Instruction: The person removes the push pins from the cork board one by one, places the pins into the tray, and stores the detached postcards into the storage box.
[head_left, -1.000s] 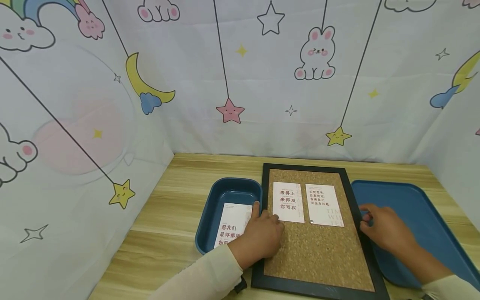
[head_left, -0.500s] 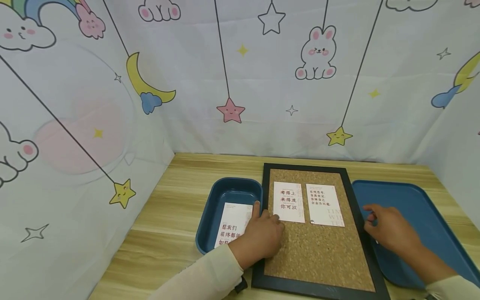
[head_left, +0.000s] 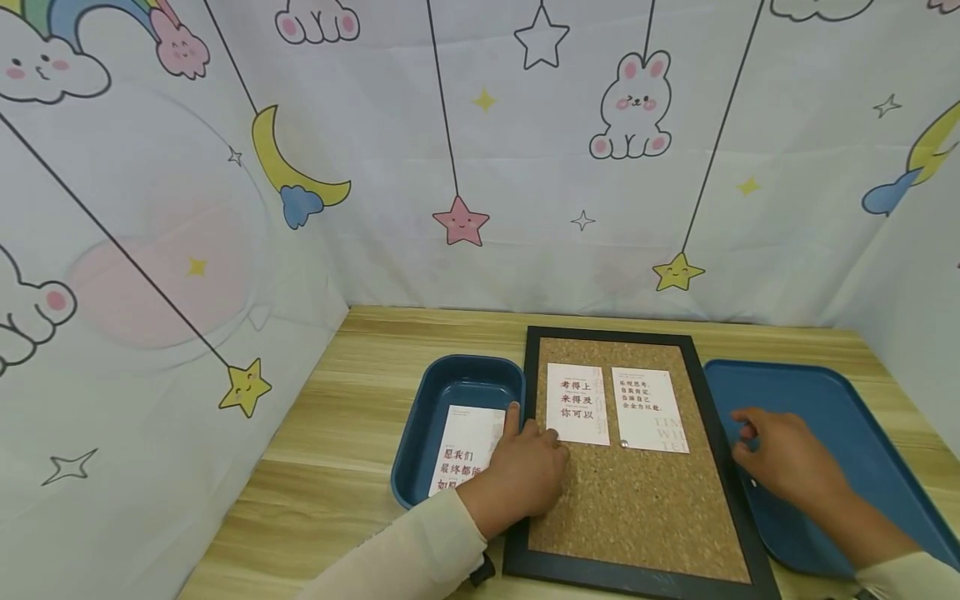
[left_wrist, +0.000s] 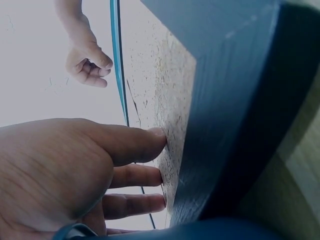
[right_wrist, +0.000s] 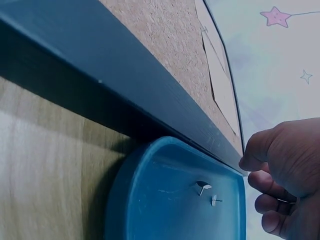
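My left hand [head_left: 525,475] lies across the left frame edge of the corkboard [head_left: 637,508], its fingers extended and the tips touching the cork by the lower left corner of a white printed card [head_left: 576,403]. Beside that card is a second card [head_left: 650,410], with a silver thumbtack [head_left: 623,444] at its lower left. Over the blue tray [head_left: 810,392] at the right, my right hand [head_left: 791,458] hovers with loosely bent fingers, nothing visible between them. In the right wrist view, thumbtacks [right_wrist: 202,186] lie in that tray, below the hand.
A small blue bin [head_left: 420,417] with another printed card [head_left: 465,450] in it stands left of the board, partly behind my left forearm. The black frame [head_left: 585,572] forms a raised rim. A patterned cloth [head_left: 540,275] hangs behind the wooden table [head_left: 315,467].
My right hand has moved slightly right, from the board's right frame edge to above the blue tray. The left hand stays in place; cards and board have not moved.
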